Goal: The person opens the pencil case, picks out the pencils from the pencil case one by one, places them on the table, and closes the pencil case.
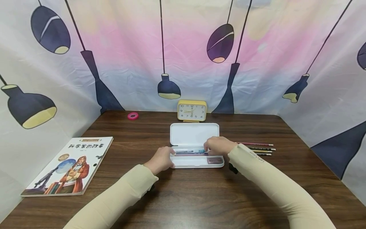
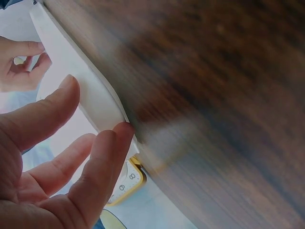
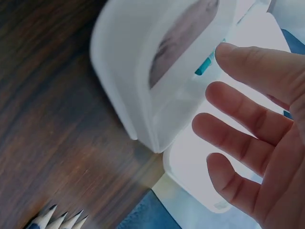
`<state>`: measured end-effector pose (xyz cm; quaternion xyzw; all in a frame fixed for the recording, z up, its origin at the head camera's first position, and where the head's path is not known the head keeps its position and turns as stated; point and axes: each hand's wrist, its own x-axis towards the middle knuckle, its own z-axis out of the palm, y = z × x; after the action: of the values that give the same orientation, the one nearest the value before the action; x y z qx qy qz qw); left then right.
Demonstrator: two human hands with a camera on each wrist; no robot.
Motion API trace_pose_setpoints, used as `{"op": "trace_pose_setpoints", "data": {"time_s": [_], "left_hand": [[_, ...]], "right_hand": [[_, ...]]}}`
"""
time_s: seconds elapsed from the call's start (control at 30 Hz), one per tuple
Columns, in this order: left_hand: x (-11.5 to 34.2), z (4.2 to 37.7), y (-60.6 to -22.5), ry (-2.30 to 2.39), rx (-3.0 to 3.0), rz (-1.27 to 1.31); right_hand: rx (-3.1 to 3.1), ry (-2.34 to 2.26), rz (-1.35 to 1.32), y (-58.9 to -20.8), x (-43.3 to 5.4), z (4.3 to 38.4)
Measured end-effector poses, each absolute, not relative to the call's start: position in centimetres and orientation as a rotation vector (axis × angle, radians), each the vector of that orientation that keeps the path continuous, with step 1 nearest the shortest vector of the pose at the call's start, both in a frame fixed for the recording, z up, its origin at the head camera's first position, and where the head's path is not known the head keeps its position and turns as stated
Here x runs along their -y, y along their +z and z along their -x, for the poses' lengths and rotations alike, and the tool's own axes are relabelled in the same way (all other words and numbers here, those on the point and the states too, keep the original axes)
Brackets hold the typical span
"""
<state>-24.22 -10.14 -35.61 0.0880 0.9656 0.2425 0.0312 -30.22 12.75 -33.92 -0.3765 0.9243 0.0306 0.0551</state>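
Observation:
A white pencil case (image 1: 188, 163) lies open on the table, its lid (image 1: 194, 134) tipped back. Pens and pencils (image 1: 186, 152) lie along its inner tray, and a pinkish-brown rectangular piece (image 1: 215, 160) sits at the front right. The left hand (image 1: 161, 160) holds the case's left end, with thumb and fingertips at its wall (image 2: 78, 78). Over the right part of the tray, the right hand (image 1: 218, 145) has thumb and forefinger at a teal-ended pen (image 3: 204, 66) and pinches it. Its forefinger is mostly hidden behind the thumb; the other fingers are spread.
Several pencils (image 1: 261, 149) lie right of the case. Behind the lid stands a yellow clock (image 1: 192, 110). A pink tape roll (image 1: 132, 116) rests at the back left, and a picture book (image 1: 68, 167) lies at the left edge of the wooden table (image 1: 194, 197).

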Motion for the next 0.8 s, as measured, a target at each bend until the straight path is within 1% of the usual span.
{"op": "trace_pose_setpoints", "data": {"time_s": [0.33, 0.8], "left_hand": [[10.1, 24.1, -35.6, 0.750, -2.972, -0.271], [10.1, 24.1, -35.6, 0.751, -2.970, -0.270]], "right_hand": [[-2.783, 0.041, 1.202, -34.1, -12.0, 30.5], [-2.755, 0.035, 1.126, -34.5, -11.1, 31.1]]}}
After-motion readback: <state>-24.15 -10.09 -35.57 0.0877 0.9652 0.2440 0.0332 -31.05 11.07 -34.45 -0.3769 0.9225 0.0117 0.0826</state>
